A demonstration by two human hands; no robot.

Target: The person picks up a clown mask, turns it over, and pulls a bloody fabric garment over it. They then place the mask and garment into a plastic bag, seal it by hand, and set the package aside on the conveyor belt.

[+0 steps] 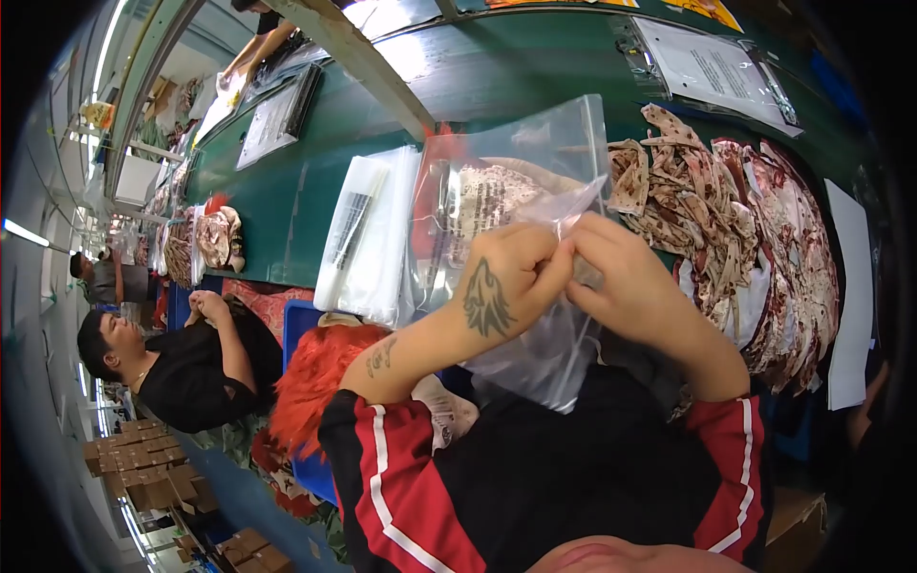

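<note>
My left hand (506, 282), with a dark tattoo on its back, pinches the edge of a clear plastic bag (554, 368). Facing it, my right hand (621, 277) grips the same bag, fingers closed close to the left fingertips. Part of this bag hangs down in front of my chest. Just beyond my hands, a filled clear bag (583, 143) with printed text lies on the table. Inside it show a pale, red-spotted piece (497, 196) and something red. Beside it rests a stack of flat clear bags (358, 239) with dark print.
On the right are piles of stained-looking cloth pieces (693, 181) and a white board (845, 296). A blue bin (304, 320) with red hair (320, 382) stands at left. Another person (205, 368) sits further left. A metal post (368, 62) crosses the green table (535, 67).
</note>
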